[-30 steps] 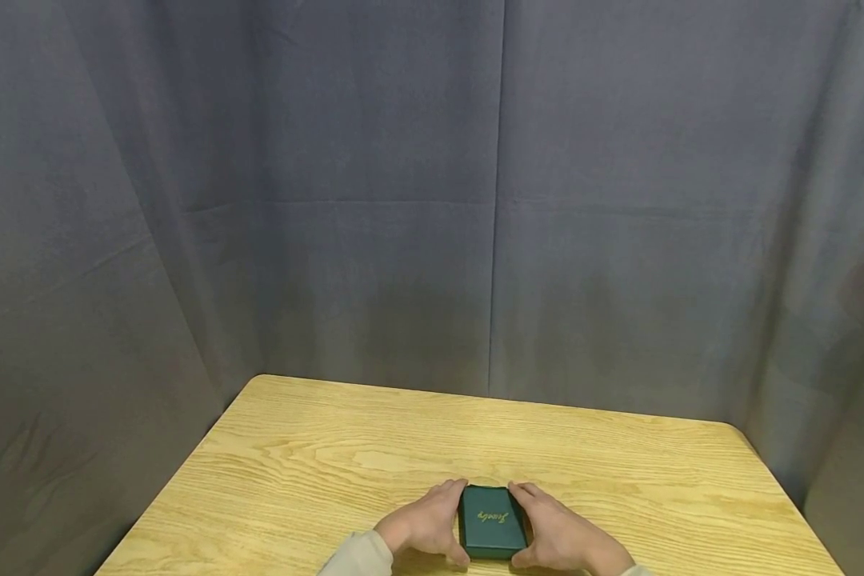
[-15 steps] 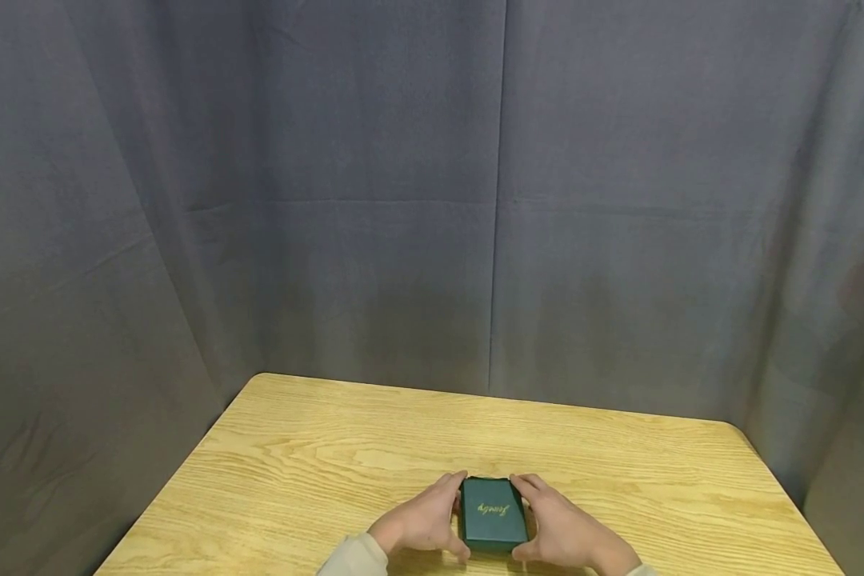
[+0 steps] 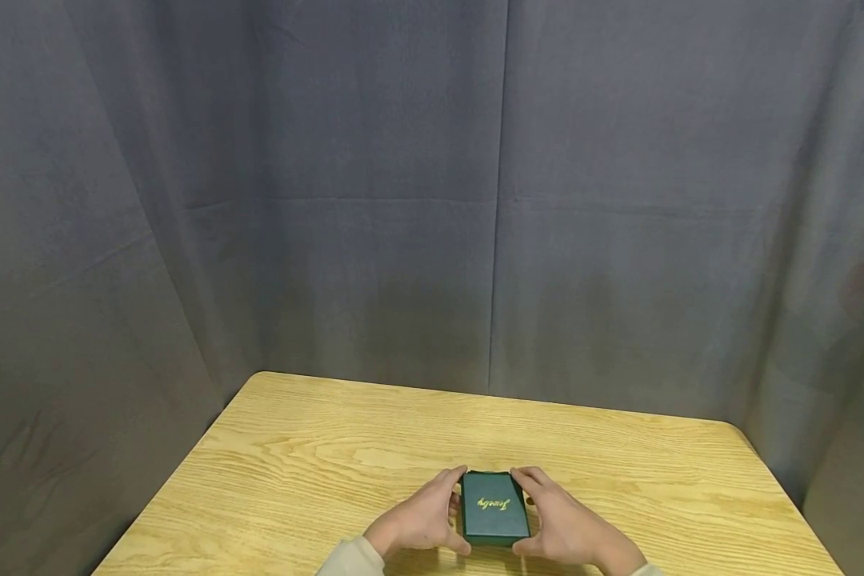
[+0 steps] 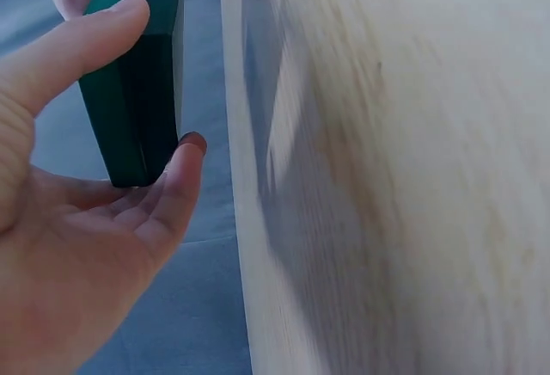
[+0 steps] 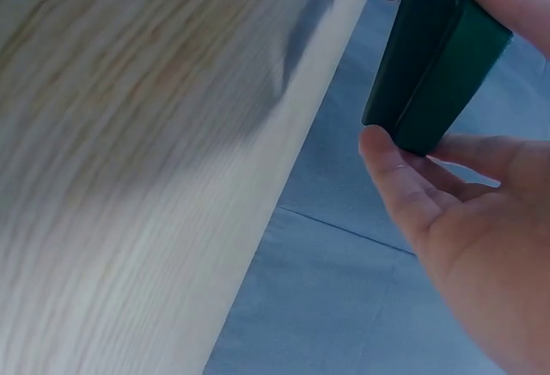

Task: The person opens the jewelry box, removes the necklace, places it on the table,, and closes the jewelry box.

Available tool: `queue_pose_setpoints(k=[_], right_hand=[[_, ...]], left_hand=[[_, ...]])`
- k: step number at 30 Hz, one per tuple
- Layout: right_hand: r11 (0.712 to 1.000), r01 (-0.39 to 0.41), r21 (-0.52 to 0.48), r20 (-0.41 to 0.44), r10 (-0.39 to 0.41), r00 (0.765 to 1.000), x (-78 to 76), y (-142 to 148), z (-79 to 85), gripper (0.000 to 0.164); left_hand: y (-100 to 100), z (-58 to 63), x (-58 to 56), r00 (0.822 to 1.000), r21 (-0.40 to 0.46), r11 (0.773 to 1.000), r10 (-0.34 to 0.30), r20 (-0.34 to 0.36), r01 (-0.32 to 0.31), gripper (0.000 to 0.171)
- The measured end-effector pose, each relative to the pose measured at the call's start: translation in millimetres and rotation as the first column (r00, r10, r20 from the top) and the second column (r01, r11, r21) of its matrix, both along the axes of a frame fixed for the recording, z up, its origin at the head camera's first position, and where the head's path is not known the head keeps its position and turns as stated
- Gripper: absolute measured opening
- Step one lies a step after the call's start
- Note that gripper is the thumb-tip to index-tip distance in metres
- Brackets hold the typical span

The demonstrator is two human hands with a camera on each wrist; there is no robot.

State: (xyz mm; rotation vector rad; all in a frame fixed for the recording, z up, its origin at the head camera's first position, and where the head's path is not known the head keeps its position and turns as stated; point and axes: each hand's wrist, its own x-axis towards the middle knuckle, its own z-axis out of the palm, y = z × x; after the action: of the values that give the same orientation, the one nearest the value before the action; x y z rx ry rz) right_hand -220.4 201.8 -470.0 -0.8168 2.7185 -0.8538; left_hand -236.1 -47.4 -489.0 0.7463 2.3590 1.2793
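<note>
A dark green jewelry box (image 3: 495,524) with gold "Jewelry" lettering on its lid is held between both hands near the front of the table. The lettering reads upside down in the head view. My left hand (image 3: 419,516) grips its left side, thumb at the near corner and fingers at the far corner. On the opposite side my right hand (image 3: 567,524) holds it the same way. Both wrist views show the box (image 4: 107,117) lidded, with fingertips (image 5: 378,141) curled at its underside and a gap between it and the tabletop.
The light wood-grain table (image 3: 374,424) has rounded far corners. Grey-blue curtains (image 3: 374,240) hang behind it and along both sides. Shadows of the hands and box fall on the wood.
The jewelry box, held by both hands, has moved slightly upward in the head view. Its lid now looks a little lighter, and both hands have shifted along with it.
</note>
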Motion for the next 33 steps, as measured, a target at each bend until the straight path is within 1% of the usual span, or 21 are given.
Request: queue_pose_setpoints(k=[7, 10, 14, 19, 26, 33], right_hand=[[0.999, -0.006, -0.032, -0.025, 0.005, 1.0, 0.9, 2.0, 4.0, 0.096], [0.999, -0.008, -0.044, -0.036, 0.006, 0.999, 1.1, 2.3, 5.7, 0.096], [0.998, -0.004, -0.065, -0.046, 0.001, 0.999, 2.1, 2.7, 7.7, 0.095], [0.996, 0.0, -0.088, -0.047, -0.004, 0.999, 3.2, 3.3, 12.2, 0.095], [0.995, 0.011, -0.097, -0.065, -0.017, 0.998, 4.0, 4.5, 18.6, 0.094], [0.991, 0.005, -0.13, -0.06, -0.012, 0.998, 4.5, 6.6, 23.0, 0.094]], left_hand=[[-2.0, 1.9, 1.1, 0.999, 0.046, 0.999, 0.013, 0.05, -0.016, 0.105], [-2.2, 1.9, 1.0, 0.996, 0.069, 0.997, 0.026, 0.086, -0.032, 0.107], [-3.2, 1.2, 0.8, 0.994, 0.095, 0.995, 0.029, 0.105, -0.039, 0.106], [-2.4, 1.5, 0.3, 0.994, 0.122, 0.991, 0.039, 0.1, -0.051, 0.106], [0.0, 3.2, 1.1, 0.997, 0.156, 0.986, 0.054, 0.056, -0.062, 0.109], [1.0, 4.5, 2.5, 0.998, 0.187, 0.98, 0.058, 0.038, -0.064, 0.107]])
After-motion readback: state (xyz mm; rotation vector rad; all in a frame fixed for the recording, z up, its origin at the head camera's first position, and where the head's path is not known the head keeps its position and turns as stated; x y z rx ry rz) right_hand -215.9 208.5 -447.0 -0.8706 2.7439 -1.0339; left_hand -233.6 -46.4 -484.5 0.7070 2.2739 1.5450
